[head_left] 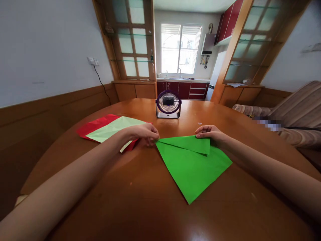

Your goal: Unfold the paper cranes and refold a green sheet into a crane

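The green paper (193,174) lies on the middle of the wooden surface (150,207), one corner pointing near, with a tapering flap (193,144) folded over along its far edge, widest at the right. The left hand (147,132) has its grip pinched together on the paper's left corner. The right hand (210,133) has its grip clamped on the far edge, by the wider end of the flap. To the left, partly hidden behind the left hand and forearm, lie red paper (96,124) and pale green paper (112,129) together. A small purple-rimmed fan (168,102) stands at the far middle
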